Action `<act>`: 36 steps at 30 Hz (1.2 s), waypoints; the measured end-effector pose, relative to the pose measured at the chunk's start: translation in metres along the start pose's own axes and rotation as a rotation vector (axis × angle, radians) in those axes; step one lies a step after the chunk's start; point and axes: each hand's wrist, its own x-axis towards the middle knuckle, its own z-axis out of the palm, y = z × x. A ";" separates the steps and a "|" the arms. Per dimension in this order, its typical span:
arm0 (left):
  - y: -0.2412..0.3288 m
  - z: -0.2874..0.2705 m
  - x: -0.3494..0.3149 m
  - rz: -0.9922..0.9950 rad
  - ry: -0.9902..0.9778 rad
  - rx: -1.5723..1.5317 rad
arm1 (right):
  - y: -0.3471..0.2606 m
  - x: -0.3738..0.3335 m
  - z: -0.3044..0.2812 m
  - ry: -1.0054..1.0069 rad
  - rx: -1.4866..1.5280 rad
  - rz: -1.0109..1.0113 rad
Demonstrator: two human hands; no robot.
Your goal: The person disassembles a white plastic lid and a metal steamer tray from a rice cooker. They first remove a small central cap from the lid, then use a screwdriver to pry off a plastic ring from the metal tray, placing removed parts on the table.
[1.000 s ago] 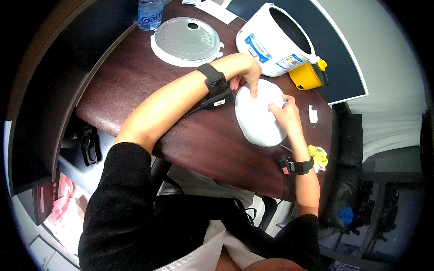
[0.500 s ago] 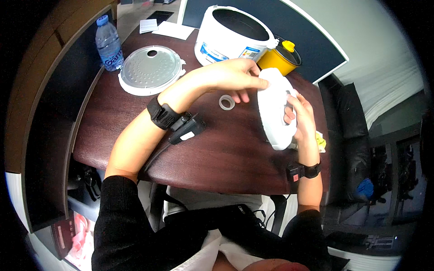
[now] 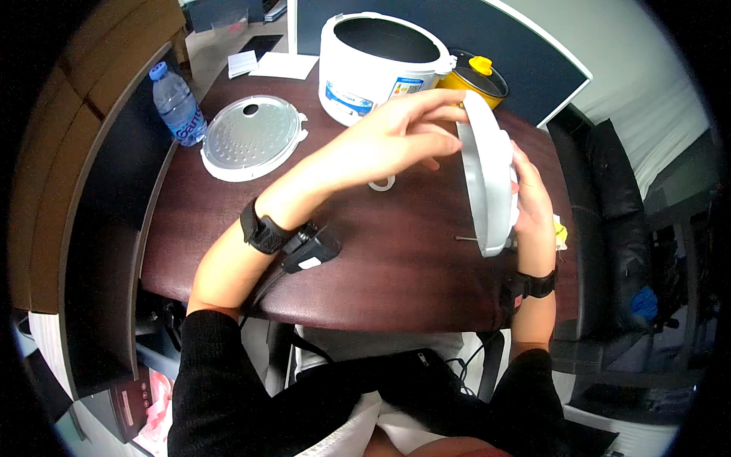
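White lid [image 3: 487, 183]: tipped on edge above the desk [image 3: 381, 266], probably so both faces are reachable
Left hand [image 3: 415, 133]: fingers apart by the lid's rim; firm contact unclear
Right hand [image 3: 533, 194]: clamped on the lid's outer side, seemingly bearing its weight

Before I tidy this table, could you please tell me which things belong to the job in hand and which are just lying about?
Likely in the job:
white cover, held in the right hand, left hand at its edge
white pot
round silver plate

Seemingly just lying about:
clear bottle
paper sheet
yellow pot
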 end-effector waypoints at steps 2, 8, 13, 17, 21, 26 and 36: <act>-0.004 0.003 0.000 0.098 -0.048 -0.023 | -0.005 -0.005 0.010 0.077 0.131 0.008; 0.008 0.025 -0.008 0.092 -0.084 0.074 | -0.015 -0.050 0.056 0.437 0.222 -0.154; 0.015 0.030 -0.009 0.122 -0.160 0.345 | -0.016 -0.065 0.047 0.372 0.220 -0.185; 0.012 0.032 -0.010 0.255 -0.125 0.436 | -0.016 -0.065 0.038 0.323 0.211 -0.182; 0.007 0.036 -0.011 0.358 -0.074 0.463 | -0.013 -0.056 0.035 0.267 0.187 -0.167; 0.012 0.035 -0.011 0.470 -0.022 0.747 | -0.007 -0.046 0.031 0.226 0.151 -0.130; -0.011 -0.017 0.000 0.131 0.011 0.715 | -0.020 -0.003 0.000 0.117 0.134 -0.014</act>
